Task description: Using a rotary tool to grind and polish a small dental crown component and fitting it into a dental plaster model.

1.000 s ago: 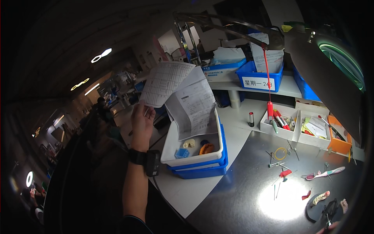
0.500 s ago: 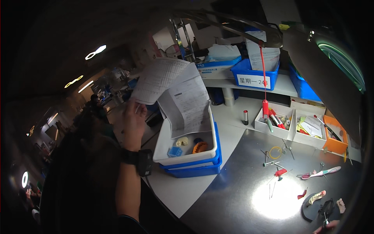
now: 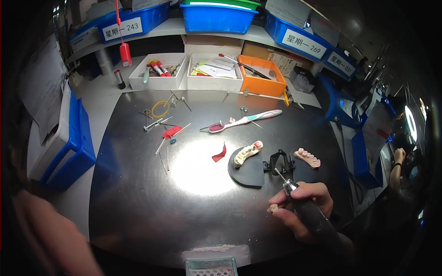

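Note:
My right hand is closed around a black dental handpiece with a thin metal bur at its tip, which points up and left. Between the thumb and a fingertip of the same hand sits a small tooth crown. Just beyond lies an opened black articulator; a cream dental model rests on its left plate and a pinkish tooth model on the right. My left hand, smeared by motion, is at the lower left near the stacked bins; its fingers cannot be made out.
Several loose burs, a yellow rubber band, a red scrap and a toothbrush lie on the dark bench. Small white boxes and an orange box line its back. Blue bins stand on the shelf above.
The view has swung right and down to the bench. My left hand, earlier raised beside the papers in the bin, is now low at the left. More of the right hand now shows.

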The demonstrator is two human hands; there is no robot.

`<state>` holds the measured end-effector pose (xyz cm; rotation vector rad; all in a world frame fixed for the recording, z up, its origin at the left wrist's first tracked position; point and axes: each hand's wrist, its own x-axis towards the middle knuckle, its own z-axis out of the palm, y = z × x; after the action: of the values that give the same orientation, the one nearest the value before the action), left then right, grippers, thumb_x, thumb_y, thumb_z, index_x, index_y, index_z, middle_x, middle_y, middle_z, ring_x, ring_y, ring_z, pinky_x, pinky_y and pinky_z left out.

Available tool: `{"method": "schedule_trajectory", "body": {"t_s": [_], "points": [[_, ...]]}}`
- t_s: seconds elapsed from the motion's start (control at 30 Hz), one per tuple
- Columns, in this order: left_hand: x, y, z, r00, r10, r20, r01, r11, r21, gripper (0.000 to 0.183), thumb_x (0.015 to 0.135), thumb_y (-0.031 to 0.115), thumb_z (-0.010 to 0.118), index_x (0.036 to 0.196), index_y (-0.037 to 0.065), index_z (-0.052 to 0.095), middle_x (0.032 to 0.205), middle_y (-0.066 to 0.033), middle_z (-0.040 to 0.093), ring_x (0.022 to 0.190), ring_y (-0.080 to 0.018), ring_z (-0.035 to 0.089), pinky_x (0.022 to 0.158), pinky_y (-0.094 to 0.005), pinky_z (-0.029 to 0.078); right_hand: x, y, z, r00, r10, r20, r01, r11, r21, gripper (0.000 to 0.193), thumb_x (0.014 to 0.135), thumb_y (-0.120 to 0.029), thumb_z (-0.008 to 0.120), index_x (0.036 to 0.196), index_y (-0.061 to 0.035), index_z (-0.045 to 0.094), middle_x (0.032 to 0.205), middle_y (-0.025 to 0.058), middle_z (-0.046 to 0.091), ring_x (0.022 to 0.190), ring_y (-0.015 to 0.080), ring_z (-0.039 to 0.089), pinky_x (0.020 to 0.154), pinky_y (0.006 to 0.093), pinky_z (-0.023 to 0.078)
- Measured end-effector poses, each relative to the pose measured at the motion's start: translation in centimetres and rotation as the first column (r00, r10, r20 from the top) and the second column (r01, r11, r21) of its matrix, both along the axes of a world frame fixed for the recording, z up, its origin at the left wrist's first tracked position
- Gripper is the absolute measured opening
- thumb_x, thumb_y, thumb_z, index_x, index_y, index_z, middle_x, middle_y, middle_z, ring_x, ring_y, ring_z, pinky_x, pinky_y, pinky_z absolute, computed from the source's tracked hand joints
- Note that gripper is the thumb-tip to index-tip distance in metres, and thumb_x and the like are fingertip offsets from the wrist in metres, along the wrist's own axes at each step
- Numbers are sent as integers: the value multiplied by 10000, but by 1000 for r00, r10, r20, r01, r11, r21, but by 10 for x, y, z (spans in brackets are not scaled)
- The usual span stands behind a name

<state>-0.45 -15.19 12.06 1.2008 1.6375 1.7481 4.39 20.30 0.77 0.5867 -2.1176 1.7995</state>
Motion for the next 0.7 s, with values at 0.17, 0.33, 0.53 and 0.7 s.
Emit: {"method": "schedule_trajectory", "body": {"t_s": [0.17, 0.33, 0.53, 0.7], "points": [[0, 106, -52, 878, -21, 478, 97, 986, -135, 275, 880, 146, 597, 1107, 33, 491, 1085, -63, 538, 982, -96, 548, 821, -230, 464, -2, -7, 7, 984, -19, -179, 41, 992, 120, 401, 722, 57, 705, 1035, -58, 482, 846, 141, 654, 713, 155, 638, 662, 248, 487], [-12, 142, -80, 737, 0, 676, 46, 998, -50, 218, 886, 91, 574, 1061, 7, 475, 1029, -66, 563, 932, -91, 567, 789, -209, 472, -8, -1, 7, 947, 34, -318, 46, 969, 241, 386, 709, 24, 735, 1012, -79, 518, 859, 97, 662, 718, 144, 622, 643, 240, 444], [-12, 148, -111, 695, -56, 717, 29, 998, 50, 180, 885, 63, 568, 1027, -17, 491, 952, -81, 592, 904, -107, 592, 782, -215, 488, -12, -5, -3, 949, 52, -310, 33, 964, 265, 402, 694, -5, 760, 1024, -52, 535, 892, 111, 661, 704, 145, 610, 617, 235, 455], [-12, 145, -117, 645, 11, 764, -57, 998, 34, 220, 889, 65, 562, 1079, -43, 541, 960, -113, 619, 895, -140, 617, 791, -235, 507, -1, -6, -4, 999, 46, -12, -47, 991, -129, 496, 661, -81, 805, 1046, 22, 509, 909, 198, 652, 770, 204, 636, 667, 265, 504]]}}
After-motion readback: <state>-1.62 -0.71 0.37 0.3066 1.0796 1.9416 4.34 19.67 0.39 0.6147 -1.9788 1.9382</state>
